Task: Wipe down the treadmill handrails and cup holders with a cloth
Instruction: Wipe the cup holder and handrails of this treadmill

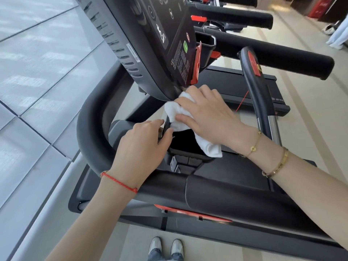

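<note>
My right hand [203, 117] presses a white cloth [176, 113] against the top edge of a black cup holder [184, 147] below the treadmill console [150, 44]. Part of the cloth hangs down over the holder's right side. My left hand [143, 144] grips the holder's left rim with thumb and fingers. The near black handrail [216, 194] runs across under both forearms and curves up on the left [88, 117]. A second cup holder [207, 48] sits on the far side of the console, beside the far handrail [273, 53].
A centre grip bar with a red stop button [254, 65] rises at the right. More treadmills stand behind. A tiled window ledge [37, 72] lies to the left. My shoes [165, 247] are on the floor below the treadmill's side rail.
</note>
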`<state>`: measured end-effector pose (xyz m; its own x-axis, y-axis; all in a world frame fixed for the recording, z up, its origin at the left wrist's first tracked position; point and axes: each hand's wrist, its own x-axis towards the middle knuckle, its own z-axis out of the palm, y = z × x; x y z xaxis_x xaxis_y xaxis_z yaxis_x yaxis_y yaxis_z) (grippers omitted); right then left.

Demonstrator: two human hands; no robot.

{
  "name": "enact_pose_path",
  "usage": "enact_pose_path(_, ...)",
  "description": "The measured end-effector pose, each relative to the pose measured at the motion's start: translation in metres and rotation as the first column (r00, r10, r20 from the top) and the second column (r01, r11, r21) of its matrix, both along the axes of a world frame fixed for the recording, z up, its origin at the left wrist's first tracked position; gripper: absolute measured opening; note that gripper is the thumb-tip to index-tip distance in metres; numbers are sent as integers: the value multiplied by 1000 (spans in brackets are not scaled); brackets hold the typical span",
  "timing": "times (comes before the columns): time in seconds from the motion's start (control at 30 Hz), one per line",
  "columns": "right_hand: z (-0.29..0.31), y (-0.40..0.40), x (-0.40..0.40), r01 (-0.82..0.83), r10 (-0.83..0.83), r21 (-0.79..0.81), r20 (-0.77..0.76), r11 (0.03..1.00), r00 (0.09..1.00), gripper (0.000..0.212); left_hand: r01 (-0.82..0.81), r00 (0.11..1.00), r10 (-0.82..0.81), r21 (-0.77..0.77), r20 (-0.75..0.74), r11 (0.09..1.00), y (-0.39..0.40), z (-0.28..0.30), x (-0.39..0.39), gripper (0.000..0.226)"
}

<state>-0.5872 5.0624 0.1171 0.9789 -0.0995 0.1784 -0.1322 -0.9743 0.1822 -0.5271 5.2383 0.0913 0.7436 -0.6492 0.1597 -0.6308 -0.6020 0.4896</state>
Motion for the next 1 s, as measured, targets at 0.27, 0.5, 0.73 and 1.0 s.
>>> enact_pose_path(0.27,-6,-33,-24,45,-44,216,-12,975,999,58,24,999,-23,36,-28,999,-9,-3,9,35)
enact_pose_path(0.5,-8,-19,9,-19,24,211,-21,977,999,51,41,998,-43,-35,-38,999,-8,-5,7,39)
enact_pose_path(0.73,-17,-42,-23,114,-126,477,-7,871,992,55,48,999,-49,-38,-13,998,-7,-4,7,41)
enact_pose_path(1.0,-17,-38,-17,170,-201,677,-33,716,979,50,51,999,-51,-59,-3,997,-9,-6,8,39)
